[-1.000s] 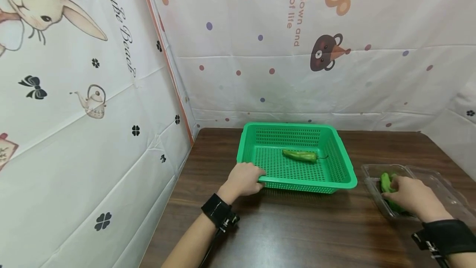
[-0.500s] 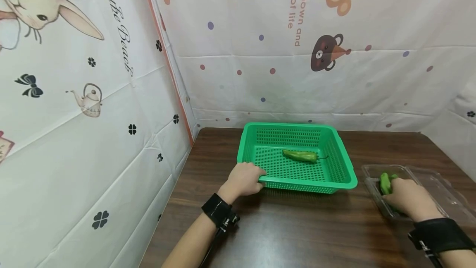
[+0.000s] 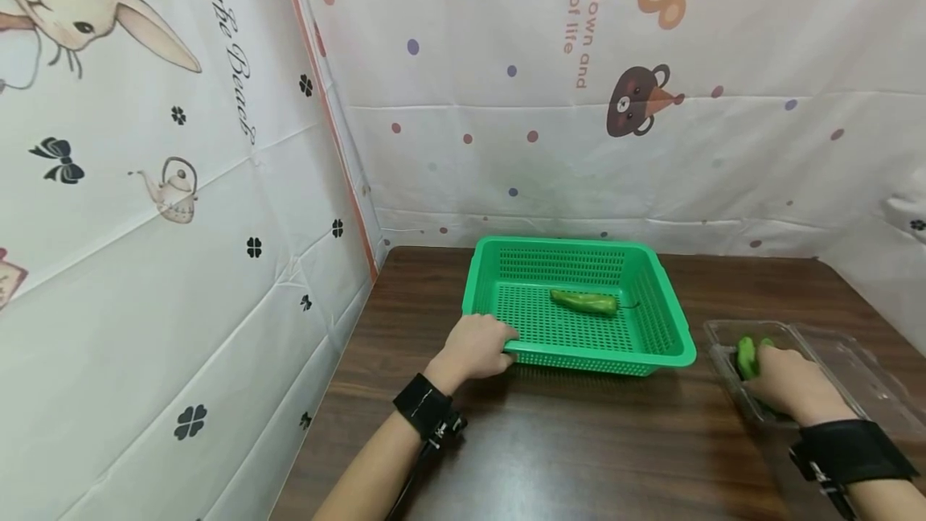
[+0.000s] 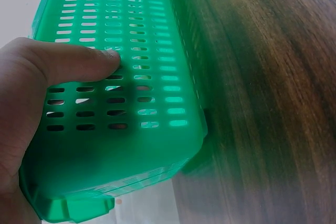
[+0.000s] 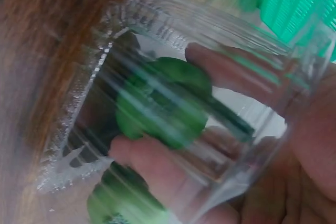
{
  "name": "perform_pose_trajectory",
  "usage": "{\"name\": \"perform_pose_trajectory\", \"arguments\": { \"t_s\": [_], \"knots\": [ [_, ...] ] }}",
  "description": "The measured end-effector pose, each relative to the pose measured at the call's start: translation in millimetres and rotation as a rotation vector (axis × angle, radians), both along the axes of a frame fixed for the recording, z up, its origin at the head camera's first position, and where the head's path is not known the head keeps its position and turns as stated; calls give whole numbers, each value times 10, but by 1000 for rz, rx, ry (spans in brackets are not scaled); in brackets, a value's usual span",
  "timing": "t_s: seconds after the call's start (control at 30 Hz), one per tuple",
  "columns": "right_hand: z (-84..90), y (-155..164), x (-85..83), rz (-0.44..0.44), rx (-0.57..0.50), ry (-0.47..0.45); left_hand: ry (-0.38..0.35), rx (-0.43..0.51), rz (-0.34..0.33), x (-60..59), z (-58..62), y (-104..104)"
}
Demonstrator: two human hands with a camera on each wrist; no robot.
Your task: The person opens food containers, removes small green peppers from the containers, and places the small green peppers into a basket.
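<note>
Pepper (image 3: 583, 301) in green basket (image 3: 669, 316)

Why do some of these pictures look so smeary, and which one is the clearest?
The head view is sharpest, though wide-angle bending curves the printed wall sheets. The left wrist view is too close: the green slotted plastic basket blurs and glows at its edge. The right wrist view is smeared, streaking the clear plastic tray and the green pepper held by the right hand.
</note>
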State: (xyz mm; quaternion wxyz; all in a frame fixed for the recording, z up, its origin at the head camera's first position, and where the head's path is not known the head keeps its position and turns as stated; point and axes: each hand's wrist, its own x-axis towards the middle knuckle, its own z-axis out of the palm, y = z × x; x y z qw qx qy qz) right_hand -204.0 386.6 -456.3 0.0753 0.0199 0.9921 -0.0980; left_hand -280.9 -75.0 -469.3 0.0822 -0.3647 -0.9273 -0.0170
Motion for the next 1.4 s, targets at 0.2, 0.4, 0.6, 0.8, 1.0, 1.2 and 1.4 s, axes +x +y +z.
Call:
{"name": "perform_pose_trajectory", "arguments": {
  "t_s": [0.2,0.4,0.6,0.8,1.0,1.2,1.4],
  "knots": [
    [-31,22,-4,-11,-9,11,-4,-7,1,7,18,5],
    [-56,38,-4,-27,-10,4,-7,-6,-2,19,41,6],
    [-58,55,-18,-31,-10,12,-16,-5,1,11,43,11],
    [-66,50,-1,-28,-12,27,-13,-1,-2,4,35,10],
    [-73,40,21,-33,-13,48,-7,0,-3,15,27,4],
    [-88,43,17,-49,-11,21,-1,-9,0,22,20,5],
    [-99,77,7,-27,-11,61,-16,-2,-1,26,61,5]
  ]
}}
